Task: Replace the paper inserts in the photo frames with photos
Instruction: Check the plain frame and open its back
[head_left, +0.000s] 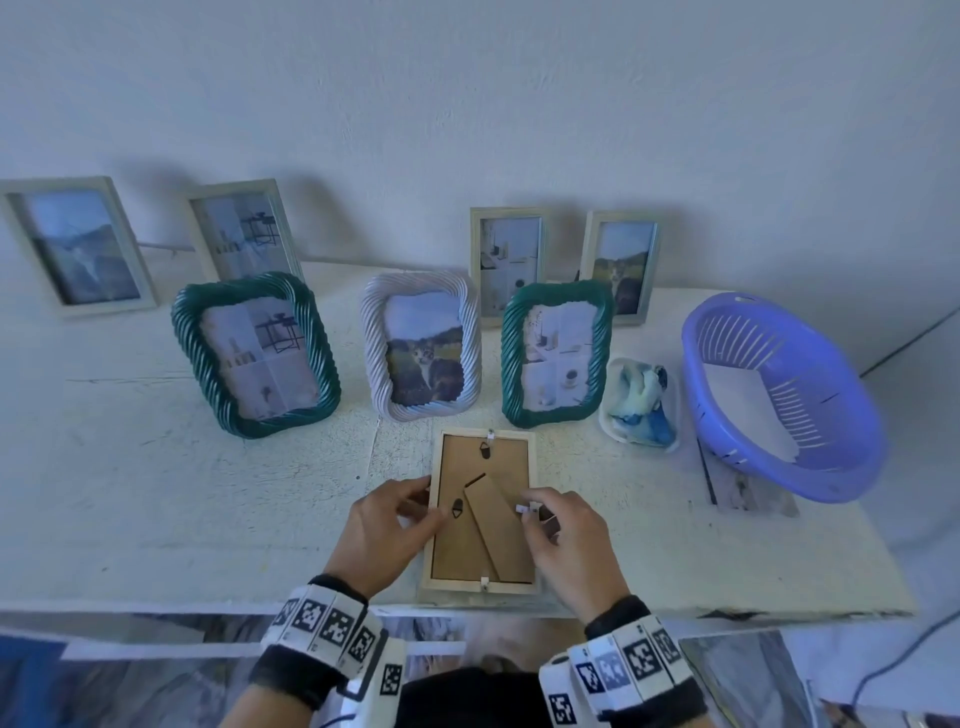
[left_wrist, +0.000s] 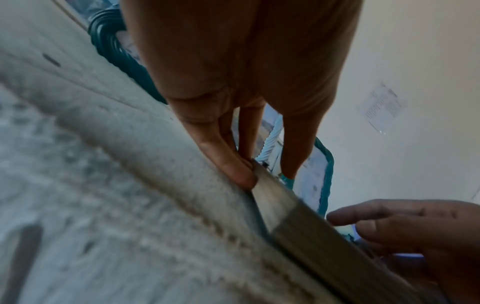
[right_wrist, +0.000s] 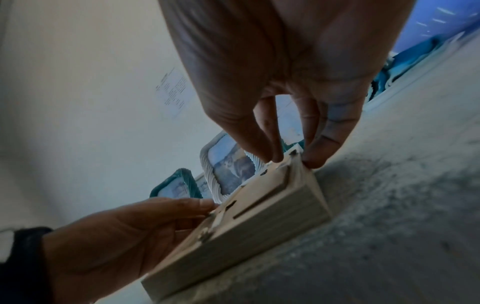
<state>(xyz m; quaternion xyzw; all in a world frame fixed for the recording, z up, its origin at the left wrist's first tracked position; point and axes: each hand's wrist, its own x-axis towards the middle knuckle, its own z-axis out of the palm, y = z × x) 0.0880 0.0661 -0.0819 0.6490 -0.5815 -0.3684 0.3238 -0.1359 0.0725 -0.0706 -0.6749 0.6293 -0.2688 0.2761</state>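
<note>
A pale wooden photo frame (head_left: 457, 551) lies face down near the table's front edge, its brown backing board and folding stand facing up. My left hand (head_left: 426, 504) holds its left edge, thumb on the backing beside a black turn clip (head_left: 457, 509). My right hand (head_left: 530, 512) pinches the right edge at a small white tab (head_left: 521, 509). In the left wrist view my left hand (left_wrist: 267, 174) has its fingertips against the side of the frame (left_wrist: 298, 222). The right wrist view shows my right hand (right_wrist: 291, 160) gripping the frame (right_wrist: 246, 232) at its upper corner.
Two green twisted frames (head_left: 254, 353) (head_left: 556, 353) and a white twisted frame (head_left: 421, 345) stand just behind. Several plain frames, such as one at the far left (head_left: 78, 247), lean on the wall. A purple basket (head_left: 852, 467) and a small dish of cloth (head_left: 641, 405) sit at the right.
</note>
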